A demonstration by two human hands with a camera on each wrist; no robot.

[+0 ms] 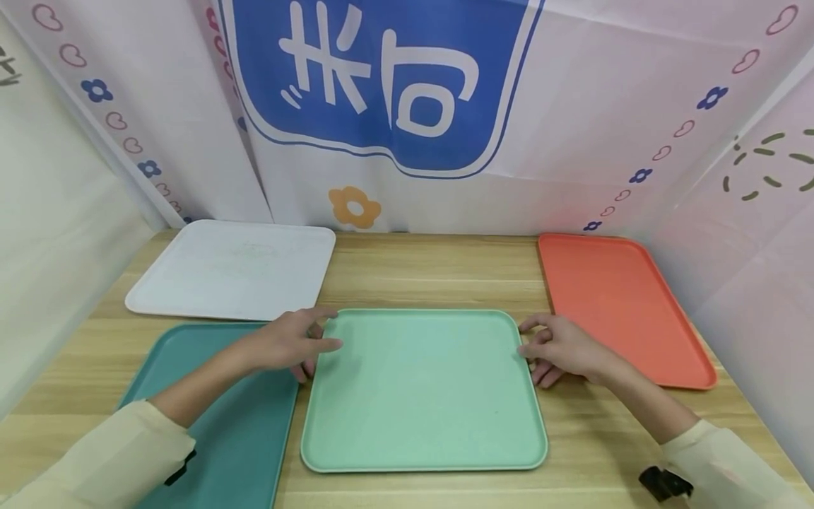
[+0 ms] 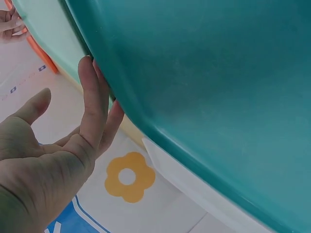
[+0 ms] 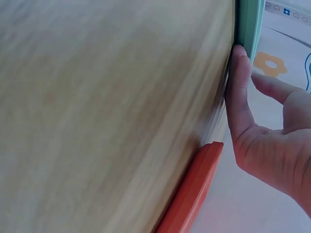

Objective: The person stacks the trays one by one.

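A light green tray (image 1: 425,389) lies flat on the wooden table in front of me. My left hand (image 1: 289,341) is at its upper left corner, thumb and index finger spread over the rim. In the left wrist view, the left hand's fingers (image 2: 92,107) reach to the gap beside the dark teal tray (image 2: 214,87), with the thumb well apart. My right hand (image 1: 559,348) is at the light green tray's right edge. In the right wrist view, its fingers (image 3: 239,92) touch the underside of the light green rim (image 3: 250,29), and the thumb stands away from them.
A white tray (image 1: 235,272) lies at the back left, and the teal tray (image 1: 235,424) is under my left forearm. At the right lies an orange-red tray (image 1: 623,311). A printed cloth (image 1: 445,205) hangs behind the wooden table (image 1: 432,268).
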